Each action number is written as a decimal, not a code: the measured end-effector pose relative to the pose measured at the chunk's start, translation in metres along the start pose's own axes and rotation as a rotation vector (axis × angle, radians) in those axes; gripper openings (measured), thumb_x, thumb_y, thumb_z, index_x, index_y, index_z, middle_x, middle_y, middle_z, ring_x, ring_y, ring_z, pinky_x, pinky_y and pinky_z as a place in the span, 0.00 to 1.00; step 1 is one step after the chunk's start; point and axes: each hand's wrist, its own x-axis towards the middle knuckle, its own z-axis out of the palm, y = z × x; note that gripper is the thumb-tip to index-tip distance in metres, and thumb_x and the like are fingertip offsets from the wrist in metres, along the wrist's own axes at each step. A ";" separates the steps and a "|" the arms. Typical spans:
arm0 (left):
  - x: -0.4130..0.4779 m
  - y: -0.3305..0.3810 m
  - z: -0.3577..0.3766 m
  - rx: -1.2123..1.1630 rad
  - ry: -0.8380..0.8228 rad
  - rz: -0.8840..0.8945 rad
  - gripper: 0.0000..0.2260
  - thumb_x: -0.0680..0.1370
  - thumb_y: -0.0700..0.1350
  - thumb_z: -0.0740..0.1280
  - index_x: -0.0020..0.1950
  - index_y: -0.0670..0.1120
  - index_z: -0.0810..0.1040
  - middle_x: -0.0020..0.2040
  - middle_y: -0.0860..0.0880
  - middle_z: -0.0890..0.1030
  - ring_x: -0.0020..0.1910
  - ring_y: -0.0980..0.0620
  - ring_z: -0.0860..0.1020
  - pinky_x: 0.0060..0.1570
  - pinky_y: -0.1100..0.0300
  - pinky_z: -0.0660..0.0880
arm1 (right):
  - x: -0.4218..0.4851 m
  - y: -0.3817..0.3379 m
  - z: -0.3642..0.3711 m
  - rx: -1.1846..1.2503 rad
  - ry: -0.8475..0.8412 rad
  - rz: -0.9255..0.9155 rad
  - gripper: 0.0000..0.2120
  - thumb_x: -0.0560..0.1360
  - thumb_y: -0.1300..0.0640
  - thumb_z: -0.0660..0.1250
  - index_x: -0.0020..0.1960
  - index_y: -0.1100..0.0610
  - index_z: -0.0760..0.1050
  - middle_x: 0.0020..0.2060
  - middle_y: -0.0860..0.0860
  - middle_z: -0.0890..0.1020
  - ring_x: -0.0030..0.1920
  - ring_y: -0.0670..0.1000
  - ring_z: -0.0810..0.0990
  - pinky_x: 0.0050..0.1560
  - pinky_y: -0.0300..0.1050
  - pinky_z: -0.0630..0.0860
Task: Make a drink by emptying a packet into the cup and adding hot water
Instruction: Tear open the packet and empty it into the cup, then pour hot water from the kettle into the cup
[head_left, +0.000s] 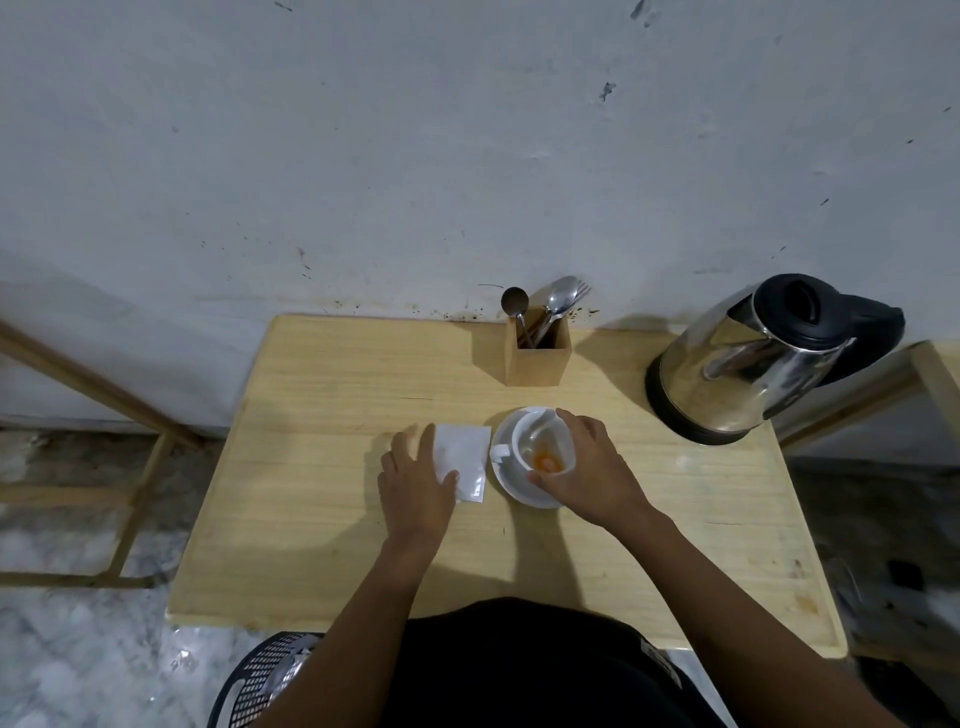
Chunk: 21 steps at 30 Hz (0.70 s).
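A white cup (535, 439) with orange powder at its bottom stands on a white saucer (506, 480) in the middle of the wooden table (322, 467). My right hand (587, 467) curls around the cup's right side, thumb and fingers on its rim. Left of the saucer a white packet (467, 457) lies flat on the table. My left hand (415, 478) rests flat on the packet's left part, fingers spread. A steel kettle (753, 364) with a black lid and handle stands at the table's back right.
A wooden holder (537, 358) with spoons and a fork stands at the table's back edge against the wall. A black mesh basket (260, 680) sits on the floor at the near left. Wooden frames flank the table on both sides.
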 end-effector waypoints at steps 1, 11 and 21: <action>-0.003 0.000 0.003 0.054 0.013 0.068 0.27 0.74 0.51 0.68 0.72 0.51 0.65 0.71 0.42 0.67 0.64 0.41 0.71 0.58 0.48 0.71 | 0.000 0.000 0.000 -0.002 0.003 -0.003 0.41 0.62 0.36 0.70 0.72 0.40 0.60 0.67 0.46 0.67 0.65 0.49 0.70 0.56 0.53 0.76; -0.012 -0.009 0.016 0.238 -0.063 0.224 0.17 0.78 0.52 0.58 0.67 0.53 0.71 0.71 0.46 0.69 0.67 0.43 0.68 0.61 0.43 0.66 | -0.005 -0.001 0.002 -0.059 0.042 -0.007 0.39 0.68 0.40 0.72 0.74 0.46 0.60 0.69 0.48 0.66 0.62 0.53 0.74 0.57 0.49 0.74; -0.011 0.004 0.013 0.302 -0.120 0.159 0.18 0.79 0.52 0.56 0.69 0.51 0.67 0.72 0.44 0.65 0.69 0.43 0.63 0.64 0.45 0.62 | -0.015 0.004 -0.009 -0.004 0.092 -0.043 0.32 0.71 0.39 0.68 0.72 0.47 0.63 0.69 0.45 0.69 0.64 0.48 0.72 0.55 0.47 0.73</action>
